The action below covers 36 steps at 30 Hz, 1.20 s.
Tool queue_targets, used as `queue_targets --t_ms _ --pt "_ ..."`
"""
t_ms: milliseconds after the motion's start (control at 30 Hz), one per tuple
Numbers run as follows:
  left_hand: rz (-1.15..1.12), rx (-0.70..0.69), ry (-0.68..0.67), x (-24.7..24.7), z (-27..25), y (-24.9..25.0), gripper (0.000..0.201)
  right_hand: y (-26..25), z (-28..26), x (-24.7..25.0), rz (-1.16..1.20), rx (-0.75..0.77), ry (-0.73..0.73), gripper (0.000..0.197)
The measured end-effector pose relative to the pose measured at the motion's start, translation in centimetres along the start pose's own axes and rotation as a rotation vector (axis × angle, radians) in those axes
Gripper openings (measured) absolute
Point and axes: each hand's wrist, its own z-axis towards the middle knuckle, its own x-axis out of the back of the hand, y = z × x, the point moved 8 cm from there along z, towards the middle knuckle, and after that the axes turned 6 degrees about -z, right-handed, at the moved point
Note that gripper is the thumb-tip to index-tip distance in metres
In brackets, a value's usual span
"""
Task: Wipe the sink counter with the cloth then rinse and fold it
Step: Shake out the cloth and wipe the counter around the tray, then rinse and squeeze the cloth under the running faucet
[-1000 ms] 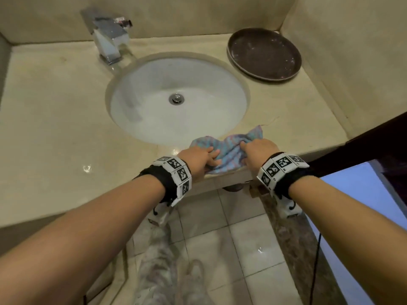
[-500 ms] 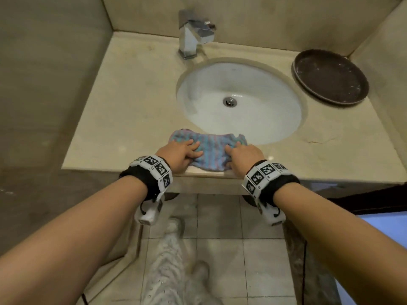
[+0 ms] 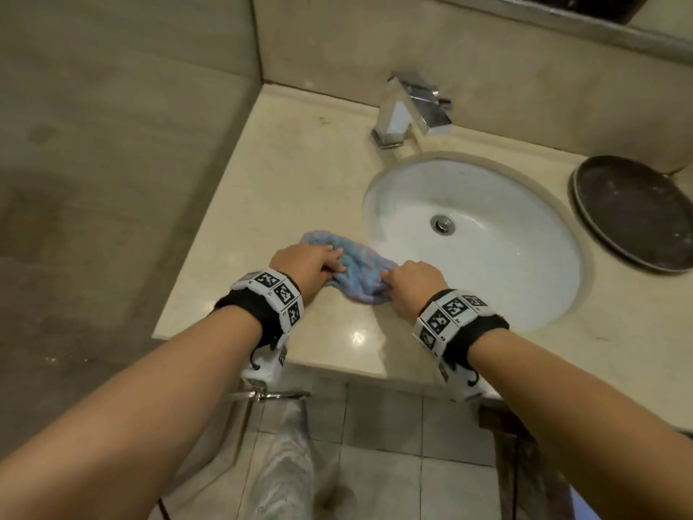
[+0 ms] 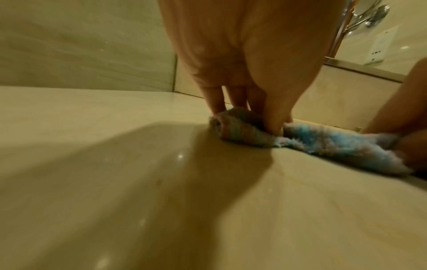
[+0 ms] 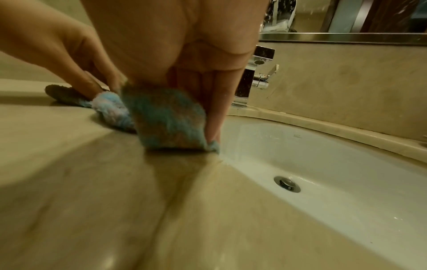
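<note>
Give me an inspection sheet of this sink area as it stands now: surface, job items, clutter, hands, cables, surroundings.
Surface: beige stone counter with a glossy sheen; white sink basin set into it, drain open.
Job's things: blue-pink cloth bunched on the counter at the basin's left rim.
Clutter: dark round tray on the counter right of the basin.
Hands: left hand and right hand each grip one end of the cloth, both wearing marker wristbands.
Cables: a thin dark cord runs down by the floor on the right.
Surroundings: chrome faucet behind the basin, no water running; tiled walls and floor.
</note>
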Motion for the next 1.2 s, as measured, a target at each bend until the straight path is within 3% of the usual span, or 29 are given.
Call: queue_targets --t_ms 233,400,567,633,833,1067,1200 --pt "0.100 -0.057 0.012 3.6 4.9 2.8 0.027 3.0 2.1 0.8 0.247 -0.056 -0.130 0.026" --pt "-0.092 0.045 0.002 5.7 8.4 4.1 0.017 6.8 3.5 1.3 0.344 -0.139 -0.170 0.020" --pt "-0.430 0.120 0.113 7.5 11.6 5.5 0.019 10.8 4.6 4.3 0.257 -0.151 -0.086 0.031" --pt "-0.510 0.135 0.142 8.1 12.6 6.2 0.014 12.7 5.5 5.1 0.328 -0.174 -0.041 0.026" --pt "-0.800 0.235 0.200 8.2 14.8 7.1 0.014 17.7 9.5 6.9 0.526 -0.211 0.141 0.050" --pt "-0.808 0.248 0.208 7.4 16.0 9.6 0.014 23.1 13.4 9.6 0.690 -0.279 0.321 0.040" --pt "-0.878 0.321 0.250 6.7 16.2 10.1 0.014 23.2 15.2 12.3 0.767 -0.179 0.395 0.043"
